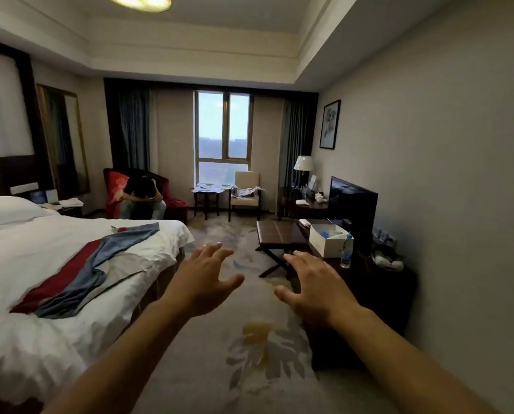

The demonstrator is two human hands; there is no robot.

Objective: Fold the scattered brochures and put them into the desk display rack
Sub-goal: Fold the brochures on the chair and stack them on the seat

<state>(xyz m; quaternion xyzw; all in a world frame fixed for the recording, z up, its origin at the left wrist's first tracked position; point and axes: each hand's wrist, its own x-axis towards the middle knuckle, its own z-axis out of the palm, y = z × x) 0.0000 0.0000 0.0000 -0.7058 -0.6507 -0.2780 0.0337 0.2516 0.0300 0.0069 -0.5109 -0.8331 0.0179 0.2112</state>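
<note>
left hand (pixel 203 280): raised over carpet, fingers spread, holding nothing
right hand (pixel 315 286): likewise, empty
brochures (pixel 208 188): scattered on far side-table worktop (pixel 207 192) beneath window

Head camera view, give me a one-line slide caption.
Both open hands, left and right, reach empty across a hotel room toward scattered papers near the window.

Both hands empty, fingers spread: left hand (pixel 203 279), right hand (pixel 315 286); brochures (pixel 208 188) on far side table (pixel 205 195).
</note>
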